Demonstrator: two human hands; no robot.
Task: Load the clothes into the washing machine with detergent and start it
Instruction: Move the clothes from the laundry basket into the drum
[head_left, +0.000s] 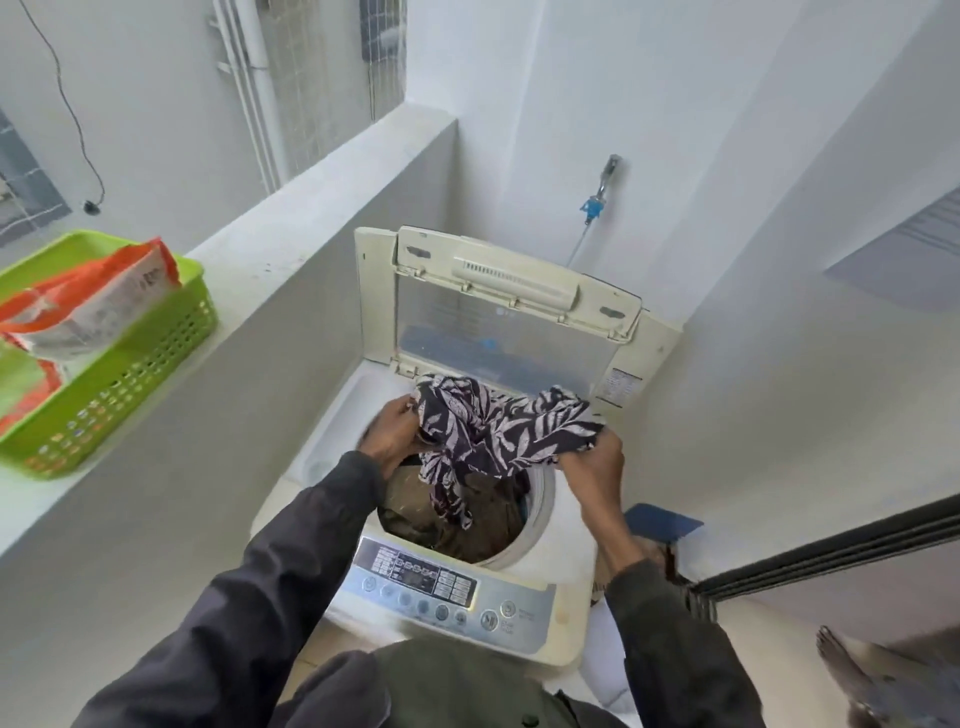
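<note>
Head view: your left hand (395, 434) sits at mid-frame, just left of the tub mouth, with its fingers curled round one bunched end of the leaf-print garment (498, 431). Your right hand (592, 462) is a little lower and to the right. Its back faces the camera, and fingers and thumb are closed on the other end of the cloth. Both forearms come up from the bottom edge in dark sleeves and converge on the tub; the right wrist shows bare beyond its cuff. The garment hangs stretched between your two hands above the open washing machine (569, 530). One tail droops down into the drum over the brown clothes (467, 525) lying inside. The lid (498, 312) stands raised at the back, above your hands in the frame. The control panel (447, 587) runs along the near edge, below the tub; its markings are too small to read. At the left edge of the frame a green basket (119, 374) rests on the grey ledge (311, 208), well apart from the machine. It holds an orange-and-white detergent packet (88, 306), which leans tilted inside. A tap (608, 176) with a blue fitting is on the wall, above and right of the lid.
</note>
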